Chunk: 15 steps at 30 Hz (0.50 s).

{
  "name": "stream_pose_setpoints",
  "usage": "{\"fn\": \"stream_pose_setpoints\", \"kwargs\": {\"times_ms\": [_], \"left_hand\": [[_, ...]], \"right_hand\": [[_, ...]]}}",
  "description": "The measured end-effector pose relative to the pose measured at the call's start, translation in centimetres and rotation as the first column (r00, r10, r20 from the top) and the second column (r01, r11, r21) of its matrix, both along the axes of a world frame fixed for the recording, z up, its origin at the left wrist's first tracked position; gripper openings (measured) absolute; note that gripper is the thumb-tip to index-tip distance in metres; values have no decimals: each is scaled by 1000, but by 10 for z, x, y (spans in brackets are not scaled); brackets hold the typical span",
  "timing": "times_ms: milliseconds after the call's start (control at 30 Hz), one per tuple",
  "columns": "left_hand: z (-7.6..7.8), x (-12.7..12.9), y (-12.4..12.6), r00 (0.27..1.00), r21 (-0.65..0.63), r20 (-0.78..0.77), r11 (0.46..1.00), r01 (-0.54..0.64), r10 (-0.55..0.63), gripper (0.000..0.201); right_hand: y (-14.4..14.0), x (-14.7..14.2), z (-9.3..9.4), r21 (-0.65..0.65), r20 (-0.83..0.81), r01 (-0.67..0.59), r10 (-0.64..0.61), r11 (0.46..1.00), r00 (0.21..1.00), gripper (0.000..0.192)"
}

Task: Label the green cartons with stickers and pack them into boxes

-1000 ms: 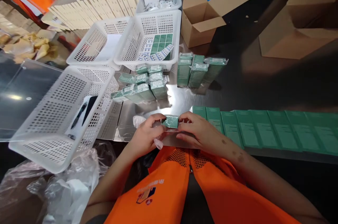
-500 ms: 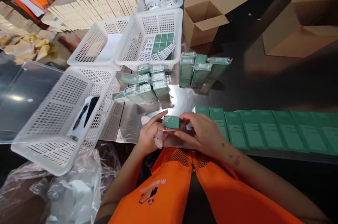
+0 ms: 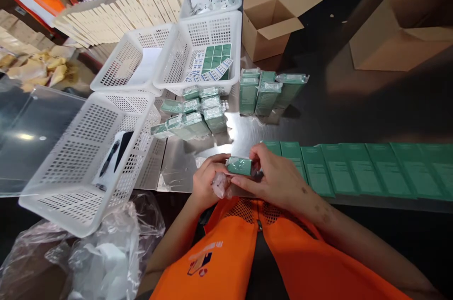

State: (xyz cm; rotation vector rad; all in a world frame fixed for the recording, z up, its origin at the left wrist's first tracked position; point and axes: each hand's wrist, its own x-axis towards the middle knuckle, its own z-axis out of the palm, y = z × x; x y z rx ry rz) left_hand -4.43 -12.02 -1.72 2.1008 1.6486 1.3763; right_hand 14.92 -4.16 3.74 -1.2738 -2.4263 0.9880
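Since a second ago your left hand [image 3: 207, 181] and right hand [image 3: 274, 178] have shifted rightward, both gripping the small green film-wrapped box [image 3: 239, 166], long axis crosswise, bare steel tabletop [image 3: 244, 135] ahead.

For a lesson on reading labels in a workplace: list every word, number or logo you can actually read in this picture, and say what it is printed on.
None can be read.
Flat green cartons: printed lines, too small to read.
Orange vest: a logo with a line of lettering, too blurred to read.
Label sheets in the white basket: print too small.
Green box held between the left hand and right hand: no legible text.
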Motion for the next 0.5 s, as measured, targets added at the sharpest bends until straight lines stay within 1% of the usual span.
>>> {"fn": "stream_pose_setpoints", "kwargs": {"times_ms": [67, 133, 200, 300, 400, 433, 500], "left_hand": [[3, 5, 3, 999, -8, 22, 999, 38, -38, 6], [5, 9, 6, 996, -55, 52, 996, 74, -71, 7], [4, 12, 9, 992, -162, 89, 981, 107, -93, 12], [-3, 17, 13, 988, -336, 91, 931, 145, -121, 19], [-15, 21, 18, 988, -445, -3, 885, 138, -156, 26], [-19, 22, 19, 984, -471, -52, 873, 126, -170, 28], [-26, 23, 21, 971, -496, -147, 863, 93, -189, 29]], "right_hand": [[1, 6, -1, -6, -23, 30, -31, 1000, 999, 49], [2, 12, -3, 59, -38, 54, -51, 997, 998, 44], [1, 16, -7, 129, -41, 41, -36, 991, 998, 40], [-1, 20, -13, 180, -40, 9, -2, 984, 999, 38], [0, 24, -18, 198, -69, 23, -10, 980, 998, 36], [1, 26, -19, 194, -98, 22, -3, 981, 995, 36], [6, 33, -20, 161, -207, 38, -4, 986, 978, 36]]}}
